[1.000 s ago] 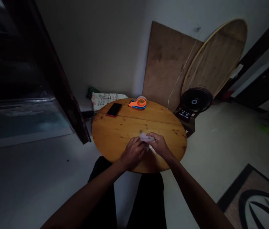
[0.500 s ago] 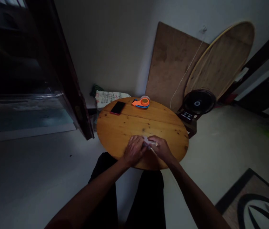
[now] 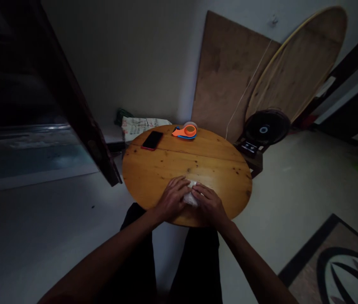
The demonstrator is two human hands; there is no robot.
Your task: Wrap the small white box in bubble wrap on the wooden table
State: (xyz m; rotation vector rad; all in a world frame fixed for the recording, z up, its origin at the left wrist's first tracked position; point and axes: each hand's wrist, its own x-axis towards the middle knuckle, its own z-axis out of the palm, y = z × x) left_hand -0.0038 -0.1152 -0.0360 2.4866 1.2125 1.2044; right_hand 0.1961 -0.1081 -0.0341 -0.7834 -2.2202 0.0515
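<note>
A small whitish bundle (image 3: pixel 191 199), apparently in crinkled, partly see-through wrapping, lies near the front of the round wooden table (image 3: pixel 217 158). What is inside it cannot be made out. My left hand (image 3: pixel 174 196) presses on its left side with bent fingers close together. From the right, my right hand (image 3: pixel 210 203) grips it, thumb and fingers meeting over its top. Both hands partly cover the bundle. Toward the back of the table sits an orange and blue tape dispenser (image 3: pixel 185 132) with a roll of tape. A dark-screened phone (image 3: pixel 152 140) with a red edge lies left of it.
A printed white sack (image 3: pixel 131 125) stands behind the table's left edge. Against the wall lean a brown board (image 3: pixel 218 71) and a round wooden tabletop (image 3: pixel 305 59). A black round appliance (image 3: pixel 266 128) is right of the table. The dark door frame (image 3: pixel 80 114) rises at left.
The bundle now lies flatter and shows more of its white surface. My right fingers have moved from a pinch at its edge onto its top. The view has shifted slightly.
</note>
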